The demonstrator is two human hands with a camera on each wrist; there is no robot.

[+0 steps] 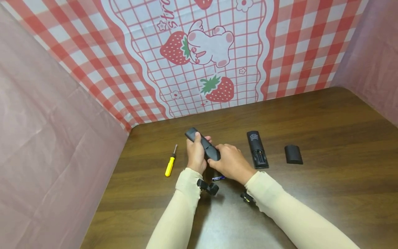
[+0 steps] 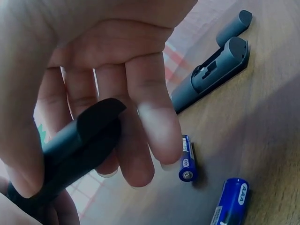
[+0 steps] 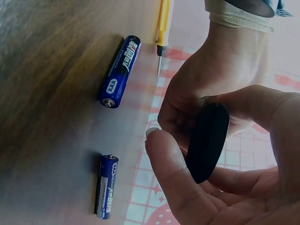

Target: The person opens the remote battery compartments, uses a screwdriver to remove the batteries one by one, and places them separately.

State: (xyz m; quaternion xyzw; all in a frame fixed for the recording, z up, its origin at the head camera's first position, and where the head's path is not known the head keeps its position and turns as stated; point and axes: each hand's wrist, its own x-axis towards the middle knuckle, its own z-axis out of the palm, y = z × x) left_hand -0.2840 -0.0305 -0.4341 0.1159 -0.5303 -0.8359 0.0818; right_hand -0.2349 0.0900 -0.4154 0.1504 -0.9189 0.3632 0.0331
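A yellow screwdriver lay on the desk, just left of a person's left hand, whose grip held a black remote aloft. Two blue batteries rested below, near the right hand, whose grip pinched the remote's near end between thumb and fingers. Farther right lay a second remote, its battery bay exposed, then a loose black cover.

The held remote looks matt plastic, the batteries glossy, the table smooth wood, the backdrop cloth
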